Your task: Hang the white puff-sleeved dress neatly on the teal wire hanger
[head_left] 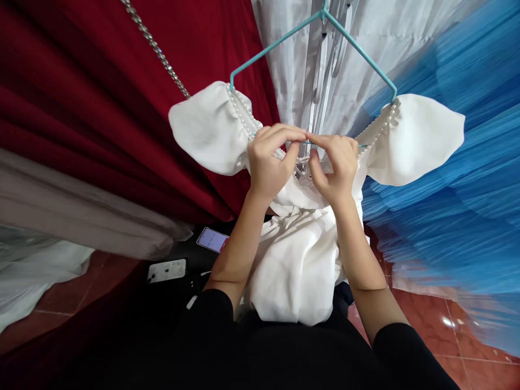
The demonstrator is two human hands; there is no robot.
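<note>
A white dress [294,271] with puffed sleeves and pearl-beaded straps hangs from a teal hanger [278,50]. The hanger's upper ends sit at the beaded straps, left and right. My left hand [273,160] is closed at the hanger's lower bar, beside the left strap. Close by, with its index fingertip touching or nearly touching the left one, my right hand [335,165] is also closed at the bar. Both thumbs point toward the middle. A thin string loop and a pearl trim show between and below my hands. Whether the fingers also pinch string cannot be made out.
Red fabric [195,43] hangs at the left, with a beaded strand [156,50] before it. Blue tulle [455,206] fills the right. Two phones, one lit [212,239] and one white [167,271], lie on a black surface at lower left. Red tiles [430,325] floor the lower right.
</note>
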